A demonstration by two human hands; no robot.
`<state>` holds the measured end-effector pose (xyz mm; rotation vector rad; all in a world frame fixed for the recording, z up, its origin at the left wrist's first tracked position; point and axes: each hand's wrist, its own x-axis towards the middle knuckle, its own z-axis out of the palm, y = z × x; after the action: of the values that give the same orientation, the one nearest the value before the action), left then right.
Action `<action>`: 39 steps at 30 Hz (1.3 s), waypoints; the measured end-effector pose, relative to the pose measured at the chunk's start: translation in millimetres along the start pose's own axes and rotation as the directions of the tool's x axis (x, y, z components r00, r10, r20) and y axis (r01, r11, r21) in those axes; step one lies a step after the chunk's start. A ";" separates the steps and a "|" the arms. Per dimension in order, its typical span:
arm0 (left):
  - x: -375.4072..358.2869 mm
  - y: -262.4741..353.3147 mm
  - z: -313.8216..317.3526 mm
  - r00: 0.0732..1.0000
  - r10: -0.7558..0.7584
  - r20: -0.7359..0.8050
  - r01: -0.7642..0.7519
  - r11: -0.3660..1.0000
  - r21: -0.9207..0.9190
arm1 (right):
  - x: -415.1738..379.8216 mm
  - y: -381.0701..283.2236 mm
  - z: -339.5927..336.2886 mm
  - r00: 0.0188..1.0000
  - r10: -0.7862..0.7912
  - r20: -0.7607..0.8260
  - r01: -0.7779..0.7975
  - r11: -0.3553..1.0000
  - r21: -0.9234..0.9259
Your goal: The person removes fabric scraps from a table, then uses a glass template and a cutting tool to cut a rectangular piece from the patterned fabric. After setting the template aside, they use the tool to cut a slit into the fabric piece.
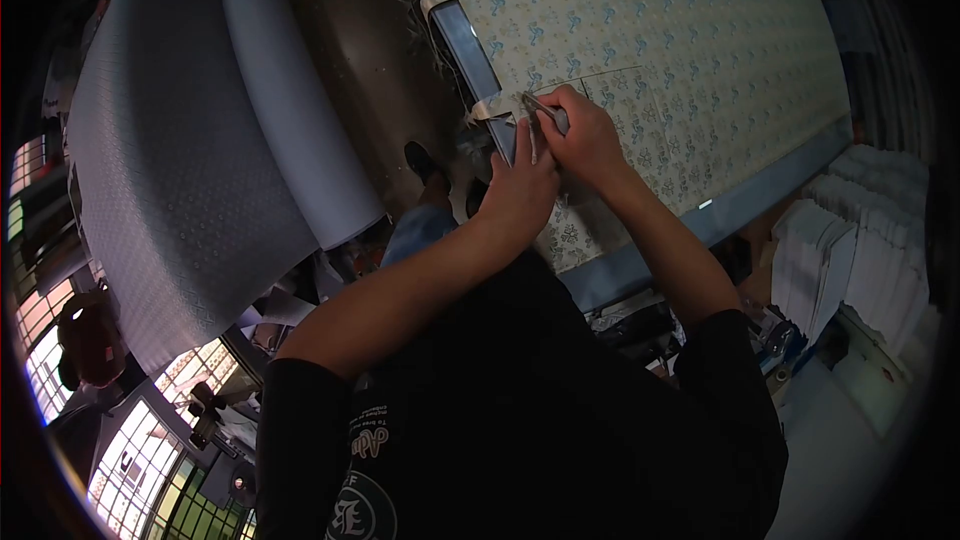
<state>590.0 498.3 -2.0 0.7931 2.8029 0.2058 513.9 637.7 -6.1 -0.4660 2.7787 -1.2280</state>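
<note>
A grey utility knife [558, 118] is gripped in my right hand [585, 137], its tip slanting down to the left near the sheet's edge. Beneath it, a cream patterned sheet [690, 40] with small blue and gold motifs covers the table. My left hand [522, 188] lies beside it at the table's edge, fingers stretched out, pressing near a dark cut-out strip along the border. A thin straight line crosses the sheet just beyond my right hand. Part of the sheet under both hands is hidden.
Left of the floor aisle [375, 70] lie a pale roll [290, 90] and a wide grey textured sheet [180, 160]. The blue-grey table border [740, 212] runs along the near side. White stacks of sheets [815, 250] stand at right. My shoe [420, 160] is below the table edge.
</note>
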 end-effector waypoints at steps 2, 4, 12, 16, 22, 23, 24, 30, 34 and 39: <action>0.6 -1.6 -4.0 0.996 0.029 0.080 -0.031 0.999 0.026 | 2.8 5.7 -5.1 0.999 -0.030 0.031 0.028 0.998 0.057; 0.0 -0.7 -2.8 1.000 0.025 0.018 -0.025 0.999 0.044 | 7.8 8.1 -21.3 0.993 -0.009 0.114 -0.004 0.994 0.113; 0.3 0.5 -2.7 0.999 0.040 -0.031 -0.036 0.994 0.106 | 38.7 19.7 -53.7 0.879 -0.175 0.443 0.153 0.985 0.085; -0.3 -0.9 -6.5 0.999 0.049 -0.008 -0.048 0.993 0.112 | 58.5 7.1 -63.6 0.781 -0.208 0.590 0.242 0.970 0.021; 1.4 -0.6 -8.4 0.999 0.050 0.001 -0.049 0.992 0.116 | 69.3 7.9 -58.9 0.716 -0.216 0.663 0.300 0.954 -0.013; 1.7 -0.7 -7.8 0.999 0.047 0.000 -0.047 0.994 0.101 | 70.2 5.9 -58.9 0.706 -0.193 0.681 0.286 0.958 -0.025; 1.7 -0.7 -7.0 0.999 0.047 0.002 -0.047 0.994 0.099 | 70.5 4.6 -58.6 0.705 -0.193 0.682 0.285 0.958 -0.023; 3.2 -0.7 -6.0 0.998 0.053 -0.019 -0.051 0.996 0.078 | 69.3 7.2 -51.5 0.713 -0.226 0.663 0.321 0.947 -0.023; 3.7 -1.1 -4.7 0.998 0.057 -0.028 -0.055 0.996 0.067 | 66.6 12.8 -47.5 0.736 -0.258 0.626 0.298 0.954 0.043; 3.4 -1.6 -7.0 0.998 0.065 -0.021 -0.064 0.996 0.055 | 52.5 31.2 -36.6 0.790 -0.357 0.498 0.322 0.933 0.158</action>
<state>584.7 498.2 3.9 0.9000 2.8176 0.1512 449.6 667.7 -0.9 -1.1462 2.2401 -1.0351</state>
